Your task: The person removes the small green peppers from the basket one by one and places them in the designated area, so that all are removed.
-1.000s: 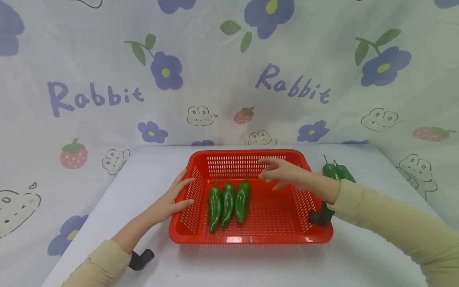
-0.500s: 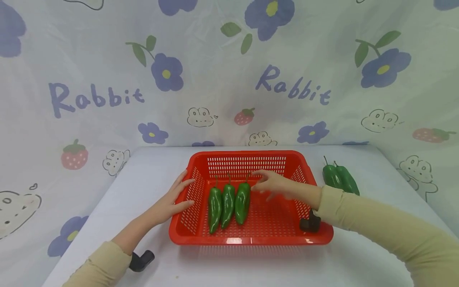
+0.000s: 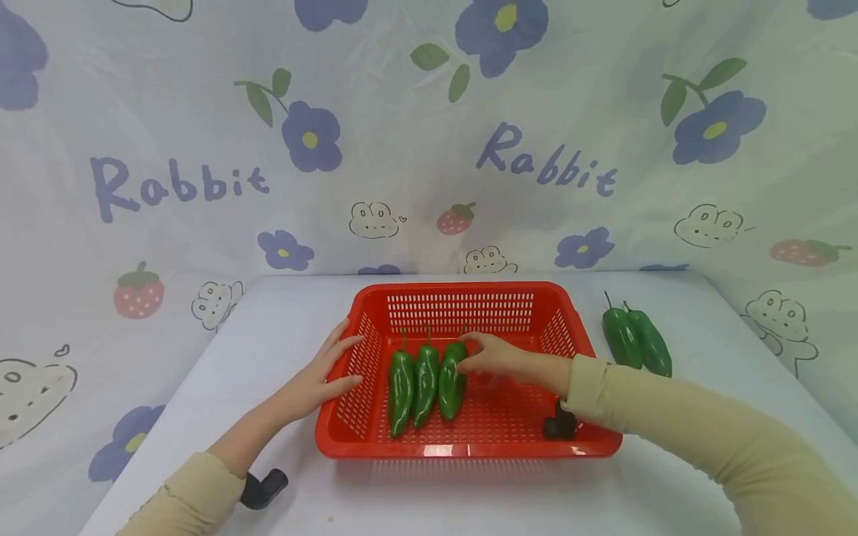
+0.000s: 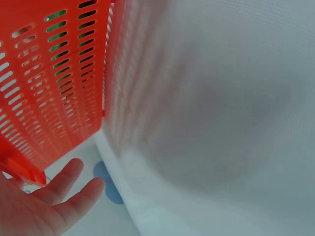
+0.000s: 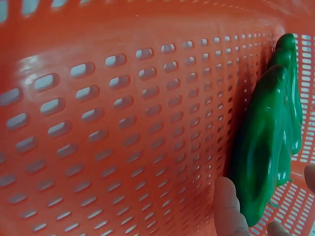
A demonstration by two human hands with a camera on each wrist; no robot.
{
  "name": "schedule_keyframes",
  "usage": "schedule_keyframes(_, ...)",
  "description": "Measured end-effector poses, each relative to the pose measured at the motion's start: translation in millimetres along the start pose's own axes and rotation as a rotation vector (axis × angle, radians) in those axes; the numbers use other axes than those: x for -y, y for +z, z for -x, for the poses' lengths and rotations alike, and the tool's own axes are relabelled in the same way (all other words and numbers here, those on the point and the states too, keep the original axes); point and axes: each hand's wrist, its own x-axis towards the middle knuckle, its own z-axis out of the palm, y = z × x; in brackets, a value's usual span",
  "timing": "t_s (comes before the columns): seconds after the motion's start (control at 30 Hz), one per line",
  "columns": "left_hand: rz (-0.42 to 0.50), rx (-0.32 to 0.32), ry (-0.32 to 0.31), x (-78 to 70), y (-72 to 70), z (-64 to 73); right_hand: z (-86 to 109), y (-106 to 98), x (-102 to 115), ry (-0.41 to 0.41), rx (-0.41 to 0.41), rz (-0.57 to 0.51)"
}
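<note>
Three green peppers lie side by side in a red plastic basket point(image 3: 469, 449): a left one point(image 3: 401, 392), a middle one point(image 3: 425, 385) and a right one point(image 3: 451, 393). My right hand point(image 3: 494, 356) is down inside the basket at the right pepper's stem end. In the right wrist view its fingers point(image 5: 227, 209) straddle that pepper point(image 5: 261, 147), one close along its side, another with a gap. My left hand point(image 3: 313, 381) rests on the basket's left rim, fingers spread and fairly straight over the edge; the left wrist view shows its fingers point(image 4: 81, 201) extended.
Two more green peppers, one on the left point(image 3: 622, 339) and one on the right point(image 3: 650, 344), lie on the white table point(image 3: 697, 327) to the right of the basket. Behind the table hangs a printed cloth point(image 3: 402, 112).
My right hand has moved left and down in the basket, from its back right over to the right pepper. My left hand and the peppers have stayed in place.
</note>
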Motion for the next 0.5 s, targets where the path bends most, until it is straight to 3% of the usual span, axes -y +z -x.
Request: schedule_keyframes(0.5,0.004,0.0,0.004,1.0,0.5,-0.5,-9.3,17,-2,-0.028,-0.055,0.11)
